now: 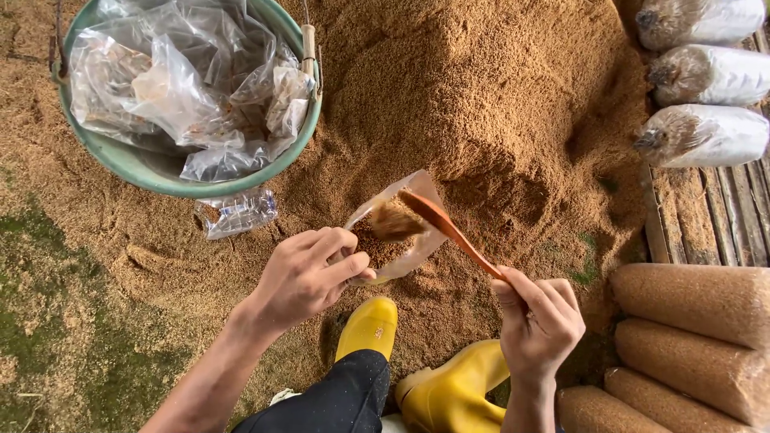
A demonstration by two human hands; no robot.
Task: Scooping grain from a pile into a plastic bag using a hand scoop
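While the left hand point(309, 273) is gripping a clear bag point(395, 228) at frame center, the right hand point(539, 321), lower right, is holding a scoop point(449, 232) whose tip is tipping sawdust point(481, 96) into it.

The clear bag point(401, 232) is thin glossy plastic, the scoop point(449, 232) smooth and orange-brown, perhaps plastic. The sawdust heap point(481, 88) looks dry, matt and grainy; the yellow boots point(449, 385) are shiny rubber, the green basin point(144, 168) smooth plastic.
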